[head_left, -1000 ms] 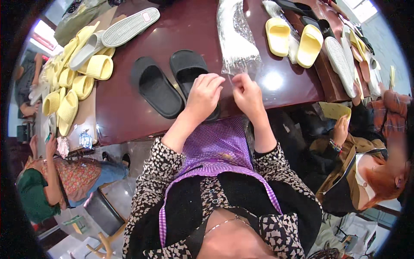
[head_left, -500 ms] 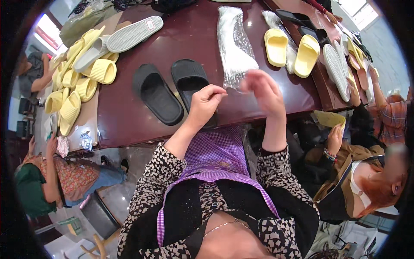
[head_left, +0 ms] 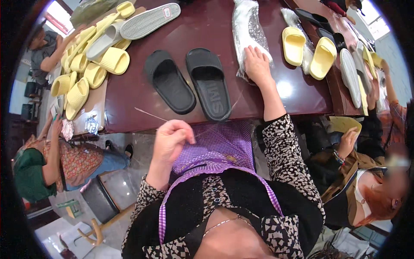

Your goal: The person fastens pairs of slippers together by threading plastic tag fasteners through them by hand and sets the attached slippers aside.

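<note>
My left hand [head_left: 171, 140] is raised in front of the table edge, its fingers curled in. A thin pale strand [head_left: 150, 114] slants up and left from the hand's upper edge. What lies inside the fingers is hidden. My right hand [head_left: 258, 64] rests flat, fingers extended, on the near part of a long white bundle in a clear plastic bag [head_left: 246, 26]. Between my hands, farther in, lie two black slide sandals: a left one [head_left: 169, 82] and a right one [head_left: 208, 84], both with toes pointing away from me.
Yellow slides [head_left: 114, 60] are heaped at the left, with a grey slide [head_left: 150, 21] lying sole up. Two yellow slides [head_left: 294, 46] lie at the right beside more footwear. The dark red table [head_left: 129, 103] ends before my apron. People sit at both sides.
My right hand has come down onto the white bundle. My left hand has drawn back toward me and left, off the table edge. The view has shifted slightly.
</note>
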`<state>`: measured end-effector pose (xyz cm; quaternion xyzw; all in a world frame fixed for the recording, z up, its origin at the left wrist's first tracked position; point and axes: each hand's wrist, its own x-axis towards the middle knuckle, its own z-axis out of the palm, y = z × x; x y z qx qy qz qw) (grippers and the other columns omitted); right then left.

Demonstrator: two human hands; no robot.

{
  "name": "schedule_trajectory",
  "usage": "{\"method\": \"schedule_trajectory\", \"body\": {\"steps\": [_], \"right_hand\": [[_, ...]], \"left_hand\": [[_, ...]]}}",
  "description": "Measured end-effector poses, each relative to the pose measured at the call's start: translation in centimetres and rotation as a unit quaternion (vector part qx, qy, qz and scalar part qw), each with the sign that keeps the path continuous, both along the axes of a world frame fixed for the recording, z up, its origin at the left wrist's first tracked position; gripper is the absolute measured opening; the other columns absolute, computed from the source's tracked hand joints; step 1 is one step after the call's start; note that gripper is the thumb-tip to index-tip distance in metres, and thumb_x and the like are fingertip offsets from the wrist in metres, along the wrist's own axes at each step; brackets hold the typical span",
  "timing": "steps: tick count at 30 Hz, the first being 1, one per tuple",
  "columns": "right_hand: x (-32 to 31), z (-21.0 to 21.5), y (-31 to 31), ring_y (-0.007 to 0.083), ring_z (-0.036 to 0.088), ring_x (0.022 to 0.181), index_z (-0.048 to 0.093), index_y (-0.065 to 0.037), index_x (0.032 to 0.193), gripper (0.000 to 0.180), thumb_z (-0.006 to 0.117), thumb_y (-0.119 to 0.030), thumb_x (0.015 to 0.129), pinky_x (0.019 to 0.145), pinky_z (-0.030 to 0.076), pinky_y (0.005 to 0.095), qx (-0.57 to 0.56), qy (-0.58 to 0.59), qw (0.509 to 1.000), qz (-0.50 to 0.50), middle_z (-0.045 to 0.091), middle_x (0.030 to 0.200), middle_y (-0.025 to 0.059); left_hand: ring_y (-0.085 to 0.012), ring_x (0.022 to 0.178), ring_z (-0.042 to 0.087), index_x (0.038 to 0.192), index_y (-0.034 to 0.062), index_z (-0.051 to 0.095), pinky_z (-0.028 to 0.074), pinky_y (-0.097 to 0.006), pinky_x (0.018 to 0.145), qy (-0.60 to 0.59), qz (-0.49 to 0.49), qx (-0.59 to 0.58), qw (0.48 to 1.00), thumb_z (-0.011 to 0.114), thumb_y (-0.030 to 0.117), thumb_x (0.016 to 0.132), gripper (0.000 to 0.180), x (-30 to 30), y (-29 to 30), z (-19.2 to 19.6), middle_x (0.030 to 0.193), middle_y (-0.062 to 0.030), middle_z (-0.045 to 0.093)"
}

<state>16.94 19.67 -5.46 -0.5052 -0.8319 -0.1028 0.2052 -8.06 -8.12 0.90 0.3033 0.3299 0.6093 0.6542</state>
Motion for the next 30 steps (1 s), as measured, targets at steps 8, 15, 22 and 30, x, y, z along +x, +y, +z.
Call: {"method": "schedule_trajectory", "body": {"steps": [8, 15, 22, 30], "right_hand": [[-5.1, 10.4, -9.5, 0.0282, 0.062, 0.089, 0.067, -0.004, 0.100, 0.021, 0.063, -0.005, 0.079, 0.079, 0.047, 0.0366, -0.080, 0.331, 0.906, 0.251, 0.067, 0.096, 0.0104], [-7.0, 13.3, -16.6, 0.0232, 0.060, 0.076, 0.066, -0.003, 0.095, 0.024, 0.066, 0.001, 0.071, 0.069, 0.047, 0.0333, -0.078, 0.191, 0.848, 0.489, 0.064, 0.084, 0.0081], [-5.8, 13.1, -16.0, 0.0249, 0.060, 0.073, 0.063, -0.003, 0.084, 0.018, 0.065, 0.004, 0.068, 0.067, 0.047, 0.0338, -0.115, 0.161, 0.853, 0.482, 0.062, 0.079, 0.0086], [-1.4, 16.0, -13.1, 0.0266, 0.060, 0.074, 0.060, 0.001, 0.080, 0.014, 0.061, 0.009, 0.069, 0.065, 0.048, 0.0342, -0.051, 0.253, 0.909, 0.327, 0.060, 0.076, 0.0110]], "left_hand": [[-0.0151, 0.066, 0.058, 0.096, -0.0028, 0.062, 0.048, -0.026, 0.059, -0.004, 0.107, -0.045, 0.993, 0.061, 0.002, 0.086, 0.011, -2.4, 0.3, 3.1, 0.079, -0.0100, 0.063], [-0.0082, 0.063, 0.056, 0.098, -0.0002, 0.064, 0.044, -0.020, 0.056, 0.115, -0.006, -0.080, 0.990, 0.060, 0.005, 0.087, 0.013, 0.9, 1.9, 3.5, 0.079, -0.0053, 0.064], [-0.0063, 0.064, 0.056, 0.095, 0.0004, 0.064, 0.044, -0.019, 0.057, 0.244, -0.064, -0.083, 0.964, 0.060, 0.009, 0.088, 0.012, 1.2, 1.8, 4.2, 0.078, -0.0036, 0.064], [-0.0137, 0.070, 0.060, 0.089, -0.0020, 0.062, 0.048, -0.025, 0.062, 0.496, 0.043, 0.064, 0.865, 0.060, 0.001, 0.084, 0.006, -0.6, 1.1, 7.9, 0.080, -0.0080, 0.064]]}}
